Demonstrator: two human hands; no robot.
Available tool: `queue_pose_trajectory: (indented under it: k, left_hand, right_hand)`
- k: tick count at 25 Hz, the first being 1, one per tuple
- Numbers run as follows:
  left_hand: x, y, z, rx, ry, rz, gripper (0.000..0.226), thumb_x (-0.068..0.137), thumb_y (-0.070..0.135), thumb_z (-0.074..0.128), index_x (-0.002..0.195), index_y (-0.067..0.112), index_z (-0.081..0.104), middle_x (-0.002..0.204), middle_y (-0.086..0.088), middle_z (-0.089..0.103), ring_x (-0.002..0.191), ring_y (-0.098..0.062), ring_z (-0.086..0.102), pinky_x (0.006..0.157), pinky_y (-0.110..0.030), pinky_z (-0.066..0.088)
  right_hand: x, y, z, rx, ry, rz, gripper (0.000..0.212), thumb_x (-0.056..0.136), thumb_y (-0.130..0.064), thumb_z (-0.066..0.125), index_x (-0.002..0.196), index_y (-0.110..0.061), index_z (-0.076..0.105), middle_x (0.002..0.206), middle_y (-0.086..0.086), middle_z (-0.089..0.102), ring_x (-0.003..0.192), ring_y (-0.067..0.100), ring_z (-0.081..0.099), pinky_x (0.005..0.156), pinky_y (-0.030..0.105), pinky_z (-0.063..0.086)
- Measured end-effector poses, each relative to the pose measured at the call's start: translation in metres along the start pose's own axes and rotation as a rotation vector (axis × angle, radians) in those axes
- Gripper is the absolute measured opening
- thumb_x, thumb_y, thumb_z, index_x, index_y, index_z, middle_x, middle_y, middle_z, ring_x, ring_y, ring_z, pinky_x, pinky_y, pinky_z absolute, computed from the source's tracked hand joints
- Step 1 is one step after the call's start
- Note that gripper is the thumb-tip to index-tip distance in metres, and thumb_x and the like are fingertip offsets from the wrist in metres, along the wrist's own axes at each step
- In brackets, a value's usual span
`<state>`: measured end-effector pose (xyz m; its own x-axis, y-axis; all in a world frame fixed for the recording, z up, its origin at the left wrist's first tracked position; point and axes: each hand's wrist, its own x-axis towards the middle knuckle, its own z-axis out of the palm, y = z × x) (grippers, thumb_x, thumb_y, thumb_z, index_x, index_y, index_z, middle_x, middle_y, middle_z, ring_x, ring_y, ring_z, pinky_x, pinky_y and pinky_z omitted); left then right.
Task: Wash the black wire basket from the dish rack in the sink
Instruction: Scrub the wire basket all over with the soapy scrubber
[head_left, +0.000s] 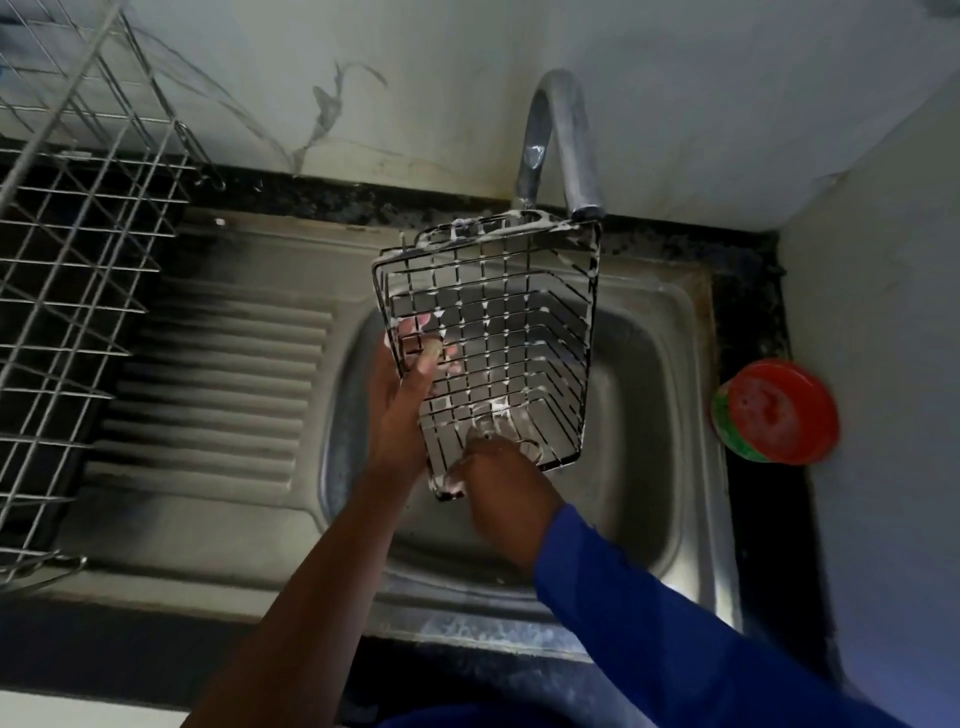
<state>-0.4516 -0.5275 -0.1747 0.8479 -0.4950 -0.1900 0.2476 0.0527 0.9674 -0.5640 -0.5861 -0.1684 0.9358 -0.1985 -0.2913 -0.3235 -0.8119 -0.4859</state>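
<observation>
The dish rack (78, 291) runs off the left and top edges. On the right hand (506, 499), the fingertips are lost behind foam and the lower end of the wire basket (509, 332), so its grip cannot be told. The wires partly screen the fingers of the left hand (400, 410). The blue sleeve (675, 639) is cut by the bottom edge. The label on the red-lidded tub (776, 410) is unreadable.

— What else stands on your counter (753, 312)?
— It's dark speckled stone. On its right edge I've a round tub (776, 410), red on top with a green band, close against the side wall.
— And along the back edge?
— My curved chrome tap (558, 140), its spout arching toward me. The pale wall (441, 78) behind it carries a grey veined streak.
</observation>
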Motion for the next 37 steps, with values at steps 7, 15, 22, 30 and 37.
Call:
queue_pose_trajectory:
  k: [7,15,22,30,37]
  left_hand:
    - [0.003,-0.002,-0.001,-0.065,-0.051,-0.118,0.081,0.074,0.066,0.069,0.136,0.016,0.053,0.117,-0.01,0.066,0.105,-0.025,0.066,0.084,-0.033,0.052]
    - [0.001,-0.006,-0.011,-0.256,0.014,-0.351,0.067,0.064,0.065,0.08,0.109,0.021,0.059,0.087,0.003,0.068,0.075,-0.011,0.068,0.064,-0.025,0.056]
    - [-0.009,-0.007,-0.007,-0.082,0.152,-0.614,0.053,0.072,0.054,0.079,0.109,0.017,0.07,0.08,-0.005,0.067,0.059,-0.016,0.061,0.049,-0.025,0.046]
    - [-0.034,-0.005,-0.018,-0.116,0.015,-0.776,0.046,0.066,0.046,0.08,0.101,0.025,0.06,0.08,-0.003,0.061,0.054,-0.011,0.051,0.065,-0.031,0.043]
    - [-0.03,-0.014,-0.002,-0.199,0.035,-0.688,0.032,0.09,0.032,0.072,0.114,0.015,0.06,0.076,-0.004,0.053,0.07,-0.019,0.059,0.073,-0.048,0.061]
  right_hand:
    - [-0.003,-0.01,-0.006,0.453,0.18,0.255,0.024,0.087,0.002,0.06,0.101,-0.012,0.074,0.106,0.003,0.072,0.096,0.013,0.067,0.083,0.016,0.051]
    - [0.008,-0.025,-0.012,0.73,0.194,0.364,0.023,0.088,0.004,0.053,0.095,-0.008,0.072,0.086,0.004,0.069,0.066,0.007,0.06,0.054,0.015,0.05]
    - [-0.017,-0.008,-0.007,0.74,0.166,0.303,0.022,0.099,-0.017,0.047,0.104,-0.009,0.067,0.09,0.001,0.067,0.079,0.01,0.062,0.074,0.032,0.053]
    - [-0.032,0.038,-0.014,1.228,0.351,0.668,0.01,0.082,-0.019,0.076,0.08,-0.01,0.071,0.07,0.008,0.069,0.062,0.019,0.062,0.057,0.032,0.053]
    - [-0.026,0.056,-0.041,0.547,0.692,0.528,0.032,0.092,-0.002,0.055,0.12,-0.013,0.066,0.123,0.005,0.066,0.111,0.017,0.063,0.1,0.026,0.045]
